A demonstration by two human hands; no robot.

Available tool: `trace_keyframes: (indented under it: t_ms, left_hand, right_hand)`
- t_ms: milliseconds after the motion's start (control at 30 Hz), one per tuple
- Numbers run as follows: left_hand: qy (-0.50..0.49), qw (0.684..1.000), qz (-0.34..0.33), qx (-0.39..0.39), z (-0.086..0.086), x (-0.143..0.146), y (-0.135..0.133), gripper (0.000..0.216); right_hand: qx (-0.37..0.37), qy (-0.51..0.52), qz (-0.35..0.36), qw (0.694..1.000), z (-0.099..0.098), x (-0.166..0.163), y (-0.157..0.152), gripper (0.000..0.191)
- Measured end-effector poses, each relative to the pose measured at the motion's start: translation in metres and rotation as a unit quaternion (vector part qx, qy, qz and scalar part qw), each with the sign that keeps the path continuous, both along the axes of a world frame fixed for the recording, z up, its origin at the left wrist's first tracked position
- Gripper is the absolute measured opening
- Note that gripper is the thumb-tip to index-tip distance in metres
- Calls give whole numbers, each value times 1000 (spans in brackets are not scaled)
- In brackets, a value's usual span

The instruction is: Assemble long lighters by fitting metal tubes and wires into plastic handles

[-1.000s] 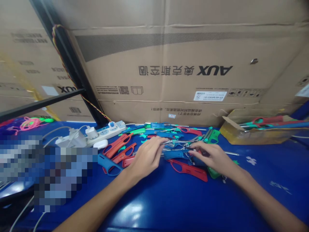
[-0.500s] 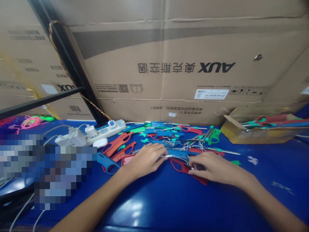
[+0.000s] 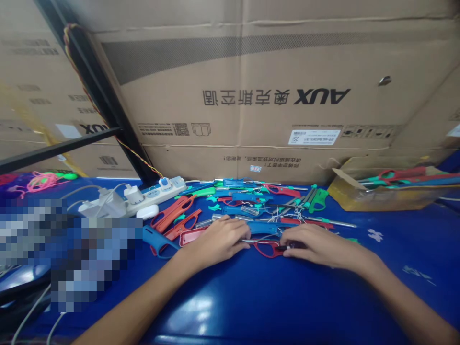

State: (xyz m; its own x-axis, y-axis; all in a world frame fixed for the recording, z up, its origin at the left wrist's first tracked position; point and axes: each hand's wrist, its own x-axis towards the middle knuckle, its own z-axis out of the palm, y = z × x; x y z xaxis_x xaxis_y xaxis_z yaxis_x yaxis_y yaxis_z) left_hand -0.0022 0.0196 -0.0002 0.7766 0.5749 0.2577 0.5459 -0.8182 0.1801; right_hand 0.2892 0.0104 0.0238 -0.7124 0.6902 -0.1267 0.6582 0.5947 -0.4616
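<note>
My left hand (image 3: 226, 242) is closed, its fingertips pinching a thin metal tube (image 3: 248, 241). Opposite it, my right hand (image 3: 319, 247) grips a small dark part (image 3: 294, 245), mostly covered by the fingers. A thin pale wire (image 3: 268, 236) runs between the two hands. Under the hands lies a red lighter handle shell (image 3: 266, 250) with a finger loop. Just behind is a blue handle shell (image 3: 264, 228). Beside my left wrist sit a pink-red shell (image 3: 190, 236) and another blue shell (image 3: 158, 239).
Several lighter shells, metal tubes and green pieces (image 3: 318, 200) cover the table's back. A cardboard tray (image 3: 381, 202) of lighter parts stands at right. On the left are a power strip (image 3: 154, 194) with chargers, cables and a black post (image 3: 108, 96). A large carton (image 3: 244, 62) rises behind.
My left hand has come slightly down, lowering the metal tube toward the red shell. The right hand and dark part have shifted slightly, and the camera view has moved a little.
</note>
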Motion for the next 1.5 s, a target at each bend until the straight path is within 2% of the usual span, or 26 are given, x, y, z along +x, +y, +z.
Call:
trace_keyframes:
  t_ms: [367,733,1033,1267,1500]
  left_hand:
    - [-1,1000,-17,6,0,-3,2,16]
    - [-5,1000,-23,13,-1,-2,2,21]
    - [-16,1000,-16,14,-4,0,1,24]
    - [-4,1000,19,18,-4,-4,3,21]
    - [8,1000,13,12,-3,-5,4,21]
  right_hand:
    - [-5,7,-15,1000,5,-2,-1,22]
    - [-7,27,21,999,2,-6,-1,22]
    - [-8,50,32,998,-2,-12,-1,25]
    - [23,52,18,998,-7,-15,-1,26]
    - [25,58,28,998,-5,-15,0,26]
